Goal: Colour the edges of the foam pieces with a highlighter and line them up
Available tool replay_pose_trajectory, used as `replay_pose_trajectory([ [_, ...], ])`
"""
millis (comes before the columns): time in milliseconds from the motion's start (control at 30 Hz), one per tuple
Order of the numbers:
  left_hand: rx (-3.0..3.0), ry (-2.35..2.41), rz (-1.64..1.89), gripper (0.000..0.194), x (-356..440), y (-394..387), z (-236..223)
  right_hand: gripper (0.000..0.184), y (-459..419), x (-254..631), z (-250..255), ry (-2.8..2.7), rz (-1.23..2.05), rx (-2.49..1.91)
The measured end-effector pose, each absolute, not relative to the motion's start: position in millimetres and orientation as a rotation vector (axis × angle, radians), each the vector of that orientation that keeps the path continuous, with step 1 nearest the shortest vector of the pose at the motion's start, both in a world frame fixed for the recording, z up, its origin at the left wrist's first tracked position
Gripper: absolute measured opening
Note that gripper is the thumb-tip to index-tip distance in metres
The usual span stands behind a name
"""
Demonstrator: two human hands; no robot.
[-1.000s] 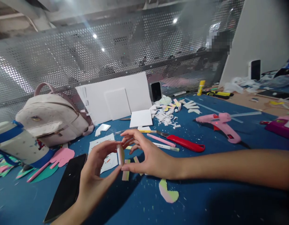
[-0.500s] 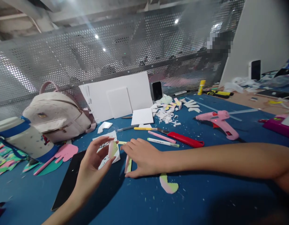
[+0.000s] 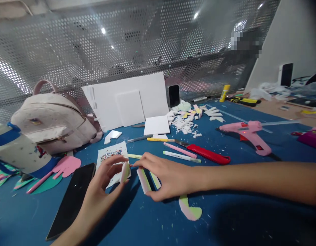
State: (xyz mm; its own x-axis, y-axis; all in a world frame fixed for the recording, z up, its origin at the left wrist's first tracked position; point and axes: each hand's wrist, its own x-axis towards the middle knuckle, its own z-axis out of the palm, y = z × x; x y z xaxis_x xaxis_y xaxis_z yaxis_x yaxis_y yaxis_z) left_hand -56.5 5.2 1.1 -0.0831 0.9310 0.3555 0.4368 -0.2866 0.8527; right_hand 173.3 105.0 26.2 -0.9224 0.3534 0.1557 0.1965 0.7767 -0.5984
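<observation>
My left hand (image 3: 104, 184) pinches a small pink and green foam piece (image 3: 125, 172) between thumb and fingers, held upright just above the blue mat (image 3: 153, 225). My right hand (image 3: 165, 176) reaches in from the right and grips a pink and green foam strip (image 3: 144, 180), its forefinger tip almost touching the small piece. A second strip (image 3: 155, 179) lies under the right palm. A curved pink and green foam offcut (image 3: 190, 211) rests on the mat below the right wrist.
A black phone (image 3: 71, 201) lies at the left by my forearm. A printed paper (image 3: 110, 157), pens and a red utility knife (image 3: 206, 154) lie behind the hands. A pink glue gun (image 3: 246, 131), white foam boards (image 3: 127, 99) and a backpack (image 3: 53, 119) stand around.
My right hand has lifted a foam strip off the mat and turned it. My left hand has stayed close with its small piece. The camera has tilted slightly.
</observation>
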Motion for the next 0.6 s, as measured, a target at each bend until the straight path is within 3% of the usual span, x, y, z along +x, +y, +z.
replay_pose_trajectory([
  [300, 1.857, 1.532, 1.248, 0.042, -67.9, 3.5, -12.6, 0.064, 108.0, 171.6, 27.7, -2.651, 1.092, -0.472],
  [600, 2.011, 1.592, 1.134, 0.039, -75.2, 6.9, -17.0, 0.060, 106.7, 171.0, 23.7, -2.614, 1.085, -0.506],
])
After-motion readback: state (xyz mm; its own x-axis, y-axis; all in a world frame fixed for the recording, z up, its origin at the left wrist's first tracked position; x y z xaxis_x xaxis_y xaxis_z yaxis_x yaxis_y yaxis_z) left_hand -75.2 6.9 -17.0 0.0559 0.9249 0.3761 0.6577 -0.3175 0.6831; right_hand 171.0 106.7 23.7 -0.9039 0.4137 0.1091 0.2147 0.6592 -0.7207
